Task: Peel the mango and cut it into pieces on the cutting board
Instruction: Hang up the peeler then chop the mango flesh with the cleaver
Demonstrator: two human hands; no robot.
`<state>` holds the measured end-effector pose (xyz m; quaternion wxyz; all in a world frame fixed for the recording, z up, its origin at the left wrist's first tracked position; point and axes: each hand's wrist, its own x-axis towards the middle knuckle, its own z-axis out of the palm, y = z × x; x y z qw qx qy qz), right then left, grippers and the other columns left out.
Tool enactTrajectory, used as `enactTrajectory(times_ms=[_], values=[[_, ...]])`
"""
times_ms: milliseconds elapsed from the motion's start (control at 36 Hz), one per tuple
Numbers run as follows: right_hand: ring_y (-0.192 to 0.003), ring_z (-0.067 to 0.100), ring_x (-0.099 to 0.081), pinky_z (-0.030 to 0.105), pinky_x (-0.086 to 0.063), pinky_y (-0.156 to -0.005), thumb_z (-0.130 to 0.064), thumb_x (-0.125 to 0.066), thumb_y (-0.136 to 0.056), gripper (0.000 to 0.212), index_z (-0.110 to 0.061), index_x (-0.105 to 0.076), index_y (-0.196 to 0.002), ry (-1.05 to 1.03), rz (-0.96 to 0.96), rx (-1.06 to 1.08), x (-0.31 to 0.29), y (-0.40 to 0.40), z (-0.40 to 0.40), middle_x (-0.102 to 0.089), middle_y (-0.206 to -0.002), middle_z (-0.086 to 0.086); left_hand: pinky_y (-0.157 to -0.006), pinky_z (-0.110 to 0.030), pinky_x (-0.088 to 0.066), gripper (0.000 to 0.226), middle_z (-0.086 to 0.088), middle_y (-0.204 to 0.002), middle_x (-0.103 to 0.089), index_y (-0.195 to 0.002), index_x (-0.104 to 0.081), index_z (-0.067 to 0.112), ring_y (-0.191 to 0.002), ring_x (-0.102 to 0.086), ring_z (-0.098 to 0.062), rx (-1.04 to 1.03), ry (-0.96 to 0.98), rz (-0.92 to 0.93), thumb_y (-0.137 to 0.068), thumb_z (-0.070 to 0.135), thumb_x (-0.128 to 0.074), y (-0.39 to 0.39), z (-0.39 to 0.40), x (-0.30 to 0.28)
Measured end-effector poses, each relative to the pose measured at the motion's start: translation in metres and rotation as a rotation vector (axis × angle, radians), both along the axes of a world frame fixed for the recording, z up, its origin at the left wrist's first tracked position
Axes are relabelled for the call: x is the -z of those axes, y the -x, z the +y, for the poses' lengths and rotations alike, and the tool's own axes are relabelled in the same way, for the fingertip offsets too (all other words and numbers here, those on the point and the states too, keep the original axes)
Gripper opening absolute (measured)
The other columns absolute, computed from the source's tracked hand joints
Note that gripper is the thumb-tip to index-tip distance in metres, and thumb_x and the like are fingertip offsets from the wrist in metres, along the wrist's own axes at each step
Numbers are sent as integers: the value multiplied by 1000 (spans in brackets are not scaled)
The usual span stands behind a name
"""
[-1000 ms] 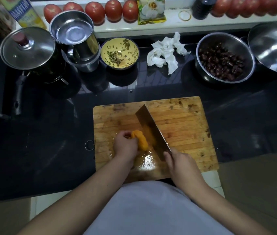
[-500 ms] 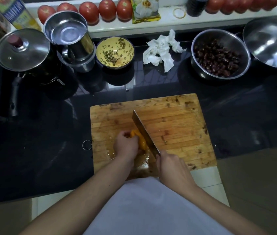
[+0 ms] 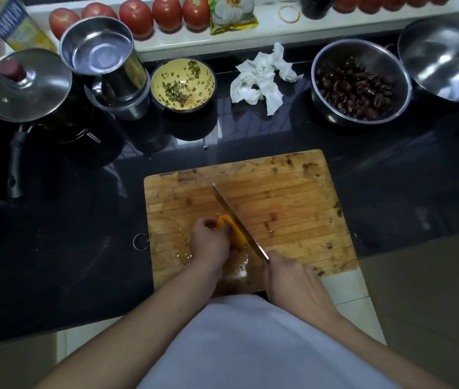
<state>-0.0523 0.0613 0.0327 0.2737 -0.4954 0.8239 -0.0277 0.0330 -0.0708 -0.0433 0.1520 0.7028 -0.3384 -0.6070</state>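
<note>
A peeled orange mango [image 3: 232, 231] lies on the wet near-left part of the wooden cutting board [image 3: 293, 197]. My left hand [image 3: 208, 242] grips the mango from its left side and covers part of it. My right hand [image 3: 293, 279] is closed around the handle of a cleaver [image 3: 235, 219]. The blade stands nearly on edge, pressed against the mango's right side, tip pointing away from me. Juice pools on the board just below the fruit.
Behind the board on the black counter stand a lidded pot [image 3: 25, 85], a steel jar [image 3: 105, 60], a yellow bowl of chopped bits [image 3: 182, 84], crumpled tissue [image 3: 262, 77], a steel bowl of dark fruit [image 3: 360, 82] and another steel bowl [image 3: 447, 60]. Tomatoes [image 3: 166, 12] line the back ledge.
The cleaver has turned from lying flat over the mango to standing on edge against its right side, and my right hand has shifted left toward the fruit.
</note>
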Motion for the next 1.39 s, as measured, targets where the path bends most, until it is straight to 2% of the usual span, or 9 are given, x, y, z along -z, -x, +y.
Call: enactTrajectory(times_ms=[194, 472, 639, 722, 806, 917, 1111, 1278, 1389], values=[[-96, 40, -67, 39, -34, -64, -24, -32, -104, 19, -15, -49, -107, -83, 54, -50, 5, -2, -4, -70, -103, 10, -69, -59, -64, 17, -6, -97, -69, -89, -63, 24, -88, -72, -34, 6, -4, -16, -91, 12, -74, 5, 0, -1], [-95, 37, -69, 35, -34, -61, -8, -37, -98, 16, -11, -51, -106, -98, 104, -61, 30, -9, -29, -71, -98, 12, -88, -44, -61, 14, -1, -95, -73, -82, -63, 27, -92, -70, -30, 90, 62, -136, -87, 23, -74, 7, 1, 0], [-78, 40, -68, 43, -50, -61, -26, -43, -102, 22, -10, -58, -100, 66, -18, 152, 39, 7, -36, -70, -81, 17, -76, -48, -64, 16, -5, -89, -73, -82, -64, 26, -81, -71, -29, 102, 75, -136, -85, 11, -71, 7, 4, 0], [-76, 37, -67, 35, -40, -58, -29, -46, -103, 27, -8, -62, -98, 102, -8, 190, 31, 18, -30, -70, -81, 16, -65, -42, -65, 15, -4, -91, -67, -100, -65, 20, -73, -66, -20, 68, 18, -56, -94, 7, -67, 6, 4, -1], [-71, 31, -66, 31, -37, -56, -29, -46, -103, 25, -11, -62, -96, 148, 5, 160, 19, 22, -18, -68, -78, 11, -70, -43, -66, 15, -1, -93, -63, -110, -64, 16, -75, -64, -17, 67, -10, -7, -97, 9, -66, 5, 3, -2], [-75, 34, -65, 42, -51, -61, -27, -43, -103, 19, -14, -55, -99, 83, -31, 95, 2, 17, -4, -66, -81, 10, -65, -39, -64, 16, -5, -100, -66, -110, -63, 15, -75, -65, -18, 39, -22, 41, -97, 9, -67, 4, 5, -2], [-91, 36, -68, 37, -35, -62, -19, -36, -101, 20, -16, -50, -116, -53, 45, -132, -14, 3, 1, -69, -99, 9, -57, -34, -57, 13, -19, -104, -73, -95, -62, 18, -82, -71, -31, 0, 0, 45, -94, 8, -69, 4, 7, -2], [-84, 37, -70, 36, -34, -60, -15, -41, -98, 13, -15, -52, -105, -78, 89, -160, -11, 2, 6, -71, -94, 9, -48, -25, -51, 12, -15, -107, -73, -103, -65, 16, -95, -72, -32, -10, 9, 37, -95, 9, -69, 6, 7, -8], [-93, 36, -69, 36, -34, -63, -12, -39, -99, 18, -15, -50, -112, -115, 114, -150, -10, 2, 5, -70, -101, 9, -41, -21, -50, 22, -12, -108, -73, -114, -66, 13, -95, -72, -31, -14, -7, 26, -93, 8, -70, 8, 6, -8]])
